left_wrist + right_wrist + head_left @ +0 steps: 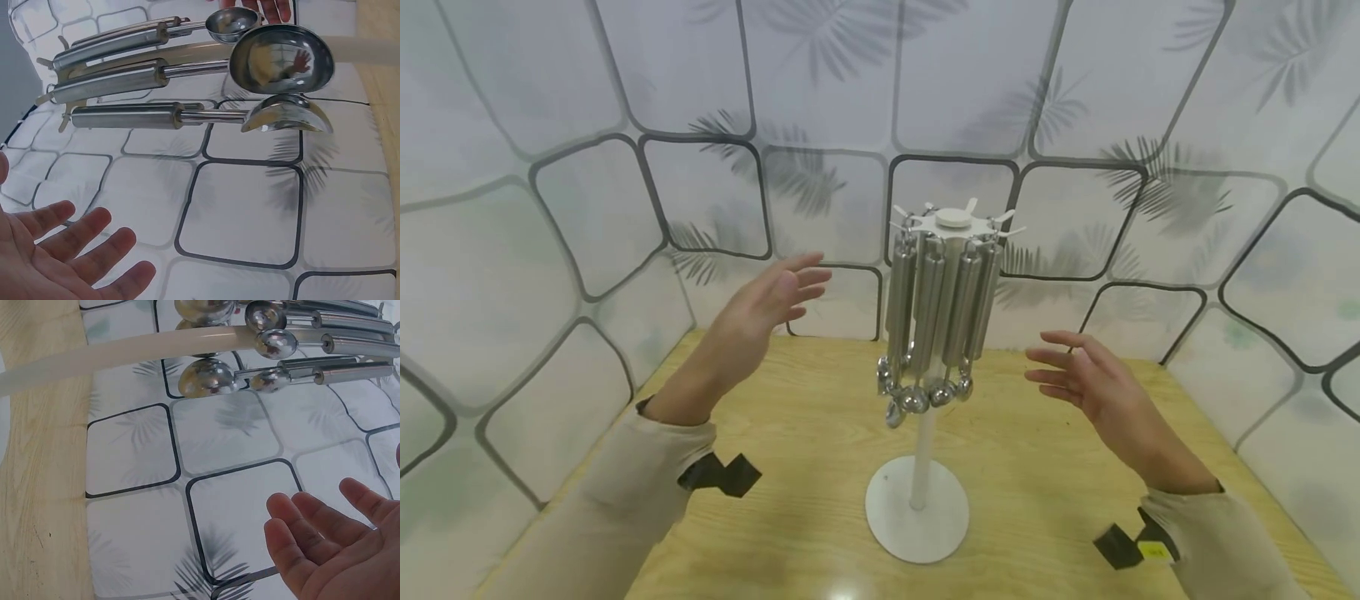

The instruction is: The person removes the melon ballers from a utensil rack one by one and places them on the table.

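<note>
Several metal scoops (pixel 931 312) with steel handles hang bowl-down from the white hooked top (pixel 953 218) of a stand. Its round white base (pixel 917 510) rests on the table. To the left of the scoops, my left hand (pixel 752 312) is raised with fingers extended, touching nothing. My right hand (pixel 1101 392) hovers to their right, lower down, fingers loosely spread and holding nothing. The left wrist view shows a large scoop bowl (pixel 282 59) beyond my fingers (pixel 103 250). In the right wrist view, round bowls (pixel 207 378) of different sizes cluster about the pole (pixel 125 353).
A light wood-grain table (pixel 775 500) lies under the stand. Pale curtain-like walls (pixel 827 200) with dark rounded outlines and leaf prints enclose its back and sides. Small black devices (pixel 721 475) are strapped at both sleeve cuffs.
</note>
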`<state>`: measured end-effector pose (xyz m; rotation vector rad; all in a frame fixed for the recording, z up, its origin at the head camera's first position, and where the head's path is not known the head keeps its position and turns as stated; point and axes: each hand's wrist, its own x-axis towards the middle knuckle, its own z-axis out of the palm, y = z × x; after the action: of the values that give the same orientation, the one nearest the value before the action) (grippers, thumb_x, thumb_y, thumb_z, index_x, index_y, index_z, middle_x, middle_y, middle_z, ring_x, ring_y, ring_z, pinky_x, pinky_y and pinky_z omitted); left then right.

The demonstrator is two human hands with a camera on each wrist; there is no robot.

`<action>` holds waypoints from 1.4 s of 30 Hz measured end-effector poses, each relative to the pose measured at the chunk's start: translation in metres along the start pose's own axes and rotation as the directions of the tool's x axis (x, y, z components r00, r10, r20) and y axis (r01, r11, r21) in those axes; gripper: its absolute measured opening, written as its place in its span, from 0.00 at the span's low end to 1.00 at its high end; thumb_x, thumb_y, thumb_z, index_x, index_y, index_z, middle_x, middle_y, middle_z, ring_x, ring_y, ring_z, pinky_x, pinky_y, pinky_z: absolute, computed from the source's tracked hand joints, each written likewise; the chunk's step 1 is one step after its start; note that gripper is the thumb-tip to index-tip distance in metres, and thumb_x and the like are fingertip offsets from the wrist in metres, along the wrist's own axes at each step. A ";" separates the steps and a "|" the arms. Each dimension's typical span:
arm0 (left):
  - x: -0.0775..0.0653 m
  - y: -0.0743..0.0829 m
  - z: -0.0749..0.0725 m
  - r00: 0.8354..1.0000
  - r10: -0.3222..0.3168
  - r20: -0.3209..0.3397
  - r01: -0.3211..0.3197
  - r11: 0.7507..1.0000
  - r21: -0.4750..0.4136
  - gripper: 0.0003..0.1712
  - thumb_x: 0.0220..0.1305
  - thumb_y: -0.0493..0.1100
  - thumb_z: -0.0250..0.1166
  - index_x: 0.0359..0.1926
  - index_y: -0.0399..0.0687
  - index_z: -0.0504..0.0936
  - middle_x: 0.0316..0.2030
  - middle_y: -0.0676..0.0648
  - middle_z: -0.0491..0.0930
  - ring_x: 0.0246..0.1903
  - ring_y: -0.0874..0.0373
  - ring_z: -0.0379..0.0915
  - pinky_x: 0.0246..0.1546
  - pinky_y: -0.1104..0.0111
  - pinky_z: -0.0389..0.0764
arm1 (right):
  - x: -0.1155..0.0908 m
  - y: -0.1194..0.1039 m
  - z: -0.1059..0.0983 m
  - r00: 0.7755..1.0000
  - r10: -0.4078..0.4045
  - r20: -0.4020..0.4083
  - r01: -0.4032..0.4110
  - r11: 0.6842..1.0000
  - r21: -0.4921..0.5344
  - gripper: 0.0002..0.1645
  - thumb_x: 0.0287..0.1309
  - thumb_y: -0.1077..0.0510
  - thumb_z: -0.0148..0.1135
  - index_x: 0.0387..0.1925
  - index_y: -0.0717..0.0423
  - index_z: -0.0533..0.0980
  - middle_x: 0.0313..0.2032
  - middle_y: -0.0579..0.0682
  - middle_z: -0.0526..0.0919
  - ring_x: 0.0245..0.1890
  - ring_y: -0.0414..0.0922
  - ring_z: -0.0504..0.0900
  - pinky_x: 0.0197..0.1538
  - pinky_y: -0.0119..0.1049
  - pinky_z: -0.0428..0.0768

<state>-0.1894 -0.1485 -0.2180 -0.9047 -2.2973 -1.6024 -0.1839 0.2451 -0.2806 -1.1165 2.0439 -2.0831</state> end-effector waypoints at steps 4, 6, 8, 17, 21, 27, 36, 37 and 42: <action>0.010 0.010 0.000 1.000 0.027 0.010 -0.027 1.000 0.002 0.30 0.78 0.51 0.35 0.72 0.40 0.57 0.66 0.37 0.66 0.65 0.44 0.62 0.64 0.49 0.62 | 0.007 -0.006 0.005 1.000 -0.020 0.016 0.020 1.000 -0.003 0.23 0.78 0.60 0.29 0.65 0.54 0.66 0.57 0.49 0.78 0.54 0.45 0.79 0.56 0.33 0.75; 0.014 0.017 0.000 0.999 0.038 0.017 -0.038 0.999 -0.013 0.31 0.77 0.52 0.34 0.73 0.42 0.57 0.66 0.38 0.66 0.65 0.45 0.62 0.65 0.50 0.61 | 0.010 -0.009 0.007 0.999 -0.029 0.023 0.029 1.000 -0.003 0.23 0.78 0.60 0.29 0.65 0.55 0.66 0.57 0.50 0.78 0.54 0.46 0.79 0.56 0.34 0.75; 0.018 0.024 -0.001 0.998 0.050 0.024 -0.050 0.999 -0.022 0.31 0.77 0.53 0.33 0.73 0.43 0.56 0.67 0.40 0.65 0.65 0.47 0.61 0.65 0.51 0.61 | 0.014 -0.011 0.009 0.999 -0.034 0.031 0.034 0.999 0.002 0.23 0.78 0.60 0.29 0.64 0.55 0.66 0.57 0.51 0.78 0.54 0.47 0.79 0.56 0.35 0.75; 0.038 0.052 0.003 0.994 0.107 0.038 -0.106 0.994 -0.016 0.30 0.77 0.52 0.34 0.72 0.44 0.59 0.65 0.43 0.68 0.64 0.52 0.64 0.63 0.56 0.65 | 0.031 -0.018 0.016 0.998 -0.056 0.026 0.055 0.998 0.030 0.21 0.77 0.59 0.33 0.62 0.57 0.68 0.54 0.55 0.79 0.52 0.47 0.80 0.55 0.36 0.77; 0.045 0.060 0.007 0.993 0.115 0.043 -0.115 0.993 -0.001 0.29 0.78 0.52 0.34 0.72 0.44 0.60 0.65 0.43 0.68 0.64 0.53 0.64 0.62 0.57 0.66 | 0.037 -0.020 0.019 0.998 -0.058 0.012 0.058 0.998 0.028 0.21 0.77 0.59 0.35 0.62 0.56 0.69 0.53 0.55 0.80 0.52 0.48 0.81 0.55 0.36 0.77; 0.051 0.073 0.013 0.991 0.127 0.038 -0.129 0.990 0.051 0.28 0.78 0.49 0.34 0.70 0.41 0.61 0.65 0.42 0.69 0.64 0.52 0.64 0.62 0.58 0.66 | 0.045 -0.022 0.023 0.998 -0.064 -0.008 0.065 0.997 0.036 0.20 0.77 0.58 0.36 0.61 0.57 0.69 0.52 0.54 0.81 0.51 0.47 0.81 0.54 0.37 0.78; 0.054 0.081 0.020 0.979 0.192 0.067 -0.200 0.965 0.170 0.27 0.78 0.48 0.34 0.68 0.40 0.65 0.63 0.44 0.71 0.63 0.56 0.65 0.65 0.60 0.61 | 0.053 -0.020 0.029 0.995 -0.103 -0.012 0.103 0.995 0.013 0.19 0.77 0.57 0.38 0.58 0.54 0.72 0.49 0.49 0.82 0.49 0.46 0.82 0.52 0.37 0.78; 0.055 0.081 0.021 0.978 0.198 0.070 -0.207 0.961 0.181 0.27 0.78 0.48 0.34 0.67 0.40 0.66 0.63 0.45 0.72 0.63 0.57 0.65 0.65 0.61 0.61 | 0.054 -0.020 0.030 0.995 -0.099 -0.016 0.099 0.995 0.004 0.19 0.77 0.56 0.38 0.58 0.53 0.72 0.49 0.49 0.82 0.49 0.45 0.81 0.52 0.37 0.78; 0.062 0.087 0.024 0.974 0.215 0.074 -0.227 0.945 0.234 0.26 0.78 0.48 0.35 0.66 0.41 0.68 0.62 0.47 0.72 0.62 0.60 0.66 0.65 0.65 0.60 | 0.063 -0.022 0.031 0.994 -0.103 -0.034 0.103 0.994 0.023 0.18 0.76 0.55 0.39 0.56 0.54 0.73 0.48 0.50 0.82 0.48 0.45 0.81 0.51 0.37 0.79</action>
<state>-0.1834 -0.0844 -0.1300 -1.1020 -2.2633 -1.1929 -0.2055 0.1917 -0.2358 -1.2169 2.0103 -2.1815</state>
